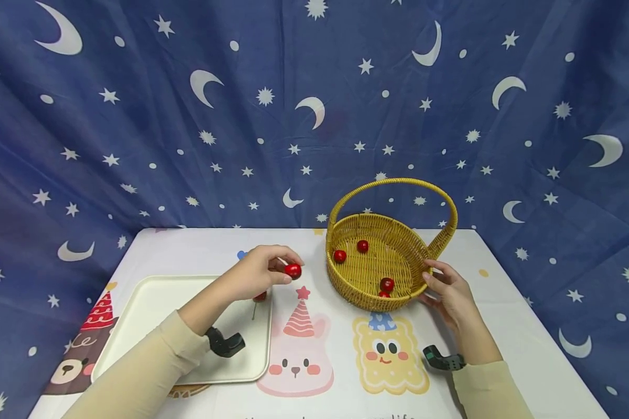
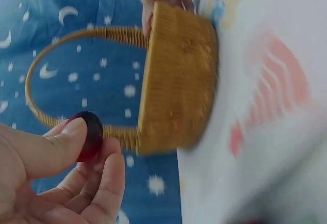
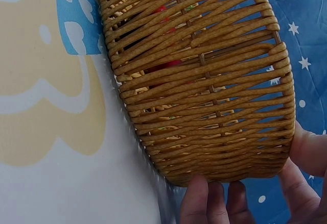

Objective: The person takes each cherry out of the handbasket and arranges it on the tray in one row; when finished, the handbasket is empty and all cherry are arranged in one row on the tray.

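"What's left of the basket point(image 1: 369, 265)?"

"A tray point(image 1: 147, 302). A red fruit point(image 1: 260, 297) with a stem is at its side nearest the basket (the hand hides some)."

"And the left hand point(image 1: 264, 270)?"

"Left of the basket too. Its thumb and fingers pinch a cherry point(image 1: 293, 271), well off the basket. I think it's light, hard and slippery, so hold its fat middle."

"What's inside the basket?"

"Four cherries point(image 1: 363, 246): two at the left, two close together near the front. The basket looks stiff and light; its rim or handle point(image 1: 398, 181) should be good to grab."

"The right hand point(image 1: 449, 294)?"

"At the basket's right side, thumb and fingers pinching the rim."
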Available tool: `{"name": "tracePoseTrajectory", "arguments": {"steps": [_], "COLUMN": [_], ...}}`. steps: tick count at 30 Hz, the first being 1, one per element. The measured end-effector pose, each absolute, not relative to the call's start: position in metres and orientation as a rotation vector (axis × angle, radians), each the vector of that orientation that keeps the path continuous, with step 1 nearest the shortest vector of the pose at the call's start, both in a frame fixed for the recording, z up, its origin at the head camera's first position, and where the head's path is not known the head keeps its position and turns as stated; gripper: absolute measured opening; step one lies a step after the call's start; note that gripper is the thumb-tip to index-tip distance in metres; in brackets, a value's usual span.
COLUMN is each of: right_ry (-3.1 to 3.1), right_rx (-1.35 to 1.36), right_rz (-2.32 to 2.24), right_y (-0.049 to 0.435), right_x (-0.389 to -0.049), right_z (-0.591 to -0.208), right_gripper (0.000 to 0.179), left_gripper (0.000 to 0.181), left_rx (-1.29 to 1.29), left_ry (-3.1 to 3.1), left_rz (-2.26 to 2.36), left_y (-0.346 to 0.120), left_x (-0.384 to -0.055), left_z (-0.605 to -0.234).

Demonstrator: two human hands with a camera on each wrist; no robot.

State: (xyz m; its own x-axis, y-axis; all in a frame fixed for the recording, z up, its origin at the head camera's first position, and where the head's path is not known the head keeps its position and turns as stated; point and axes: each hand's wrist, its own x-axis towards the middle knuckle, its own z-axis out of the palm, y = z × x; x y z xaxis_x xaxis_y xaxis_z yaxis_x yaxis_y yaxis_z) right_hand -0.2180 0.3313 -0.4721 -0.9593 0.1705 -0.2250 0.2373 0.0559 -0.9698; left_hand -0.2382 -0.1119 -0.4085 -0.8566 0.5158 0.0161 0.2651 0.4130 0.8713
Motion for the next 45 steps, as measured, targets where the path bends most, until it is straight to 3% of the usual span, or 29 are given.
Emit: {"name": "tracePoseTrajectory", "arguments": {"steps": [7,14,29,37,45], "right_ry": [2.245,2.238,2.239,2.247,2.233], "right_rx": [0.459,0.440,0.458,0.454,0.467], "right_rz": [-2.067,-2.074,-2.082,-2.065,-2.070], "right_y": [0.329,0.330,0.330,0.330,0.330], "right_x": [-0.219,-0.218,-0.219,-0.220,-0.220], "right_z": [-0.471,-0.472,-0.475,-0.474,-0.474], "right_gripper": [0.047,0.048,0.047,0.050,0.049], "left_gripper": [0.031,0.029,0.027,0.038,0.027], "left_rx": [0.521,0.484,0.538,0.529,0.506], "left_ry": [2.543,2.534,2.544,2.568,2.579], "left_rz": [1.309,1.252,1.140,1.137,1.102], "left_y": [-0.174,-0.204,-0.211,-0.218,-0.215], "left_x": [-0.229,-0.228,-0.235,-0.235,-0.238], "left_z": [-0.431,-0.452,-0.472,-0.470,-0.474]}}
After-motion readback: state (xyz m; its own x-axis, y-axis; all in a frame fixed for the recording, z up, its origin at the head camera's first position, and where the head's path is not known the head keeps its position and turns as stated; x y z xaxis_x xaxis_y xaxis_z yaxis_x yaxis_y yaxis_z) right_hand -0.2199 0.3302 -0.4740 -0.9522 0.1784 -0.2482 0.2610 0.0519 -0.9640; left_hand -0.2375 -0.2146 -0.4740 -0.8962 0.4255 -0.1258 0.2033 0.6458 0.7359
